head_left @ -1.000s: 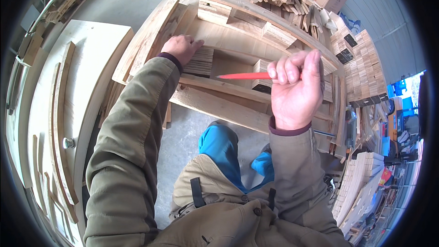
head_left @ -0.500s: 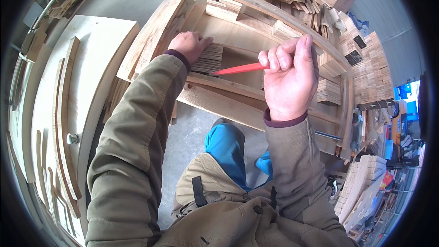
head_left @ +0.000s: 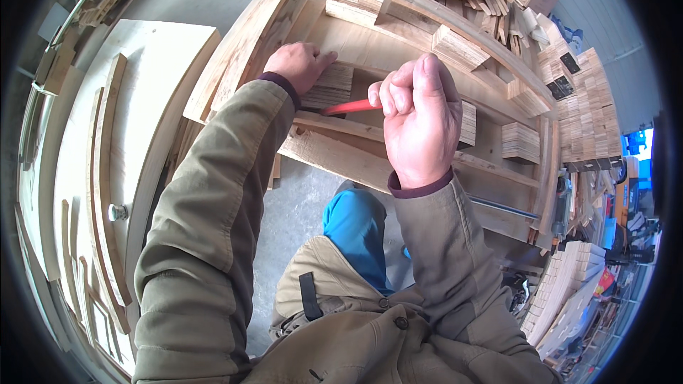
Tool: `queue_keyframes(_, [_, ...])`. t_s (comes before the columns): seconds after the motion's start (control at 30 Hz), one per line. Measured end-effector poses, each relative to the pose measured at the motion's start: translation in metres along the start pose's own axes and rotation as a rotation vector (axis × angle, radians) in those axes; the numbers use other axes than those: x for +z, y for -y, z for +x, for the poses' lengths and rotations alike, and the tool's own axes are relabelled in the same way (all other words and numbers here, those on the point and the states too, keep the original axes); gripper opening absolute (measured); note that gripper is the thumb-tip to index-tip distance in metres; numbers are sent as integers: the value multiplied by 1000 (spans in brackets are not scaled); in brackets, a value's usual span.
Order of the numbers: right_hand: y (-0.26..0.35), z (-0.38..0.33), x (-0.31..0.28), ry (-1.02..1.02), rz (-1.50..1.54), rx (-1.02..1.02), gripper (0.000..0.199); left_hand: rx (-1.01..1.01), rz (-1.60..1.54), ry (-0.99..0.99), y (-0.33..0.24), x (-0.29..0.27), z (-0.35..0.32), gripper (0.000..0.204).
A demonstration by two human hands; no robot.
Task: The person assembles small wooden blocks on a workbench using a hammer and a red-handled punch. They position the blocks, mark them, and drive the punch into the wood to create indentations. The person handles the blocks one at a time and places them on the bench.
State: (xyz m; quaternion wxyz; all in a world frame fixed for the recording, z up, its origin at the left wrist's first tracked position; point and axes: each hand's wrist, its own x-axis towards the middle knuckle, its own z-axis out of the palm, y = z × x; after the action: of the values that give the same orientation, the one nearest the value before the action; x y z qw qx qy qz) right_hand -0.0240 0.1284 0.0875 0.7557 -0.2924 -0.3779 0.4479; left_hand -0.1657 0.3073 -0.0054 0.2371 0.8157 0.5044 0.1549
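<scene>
The wooden frame has its near side partly covered by the right sleeve. At the frame's left end, the left hand is at a ridged wooden block; some fingers are tucked out of sight, so whether they grip it cannot be told. Over the frame's middle, the right hand is curled around a slim red tool whose rear end the fist hides; its dark tip, toward the frame's left end, is unclear

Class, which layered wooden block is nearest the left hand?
The layered block just right of the left hand, by the tip of the red tool; the others lie farther away.
</scene>
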Motion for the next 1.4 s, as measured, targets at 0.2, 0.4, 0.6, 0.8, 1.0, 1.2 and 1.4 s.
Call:
queue_keyframes(0.2, [-3,-15,-1,26,-112,-81,38,15,4,-5,2,2,2,55])
queue_keyframes(0.4, [-7,-36,-1,5,-127,-145,31,-9,9,18,0,1,3,56])
queue_keyframes(0.6, [-13,-70,0,106,-160,-252,23,-32,12,33,-1,-1,3,56])
queue_keyframes(0.8, [-10,-87,-4,328,-423,-229,18,-20,19,17,-1,-1,4,58])
queue_keyframes(1.0, [-12,-86,-9,369,-458,-267,17,-17,0,13,-1,-1,3,57])
queue_keyframes(1.2, [-1,-87,-7,426,-512,-259,20,-37,-5,18,-3,-4,1,57])
queue_keyframes(1.4, [26,-94,-9,381,-490,-251,20,-41,-28,20,-2,-2,2,57])
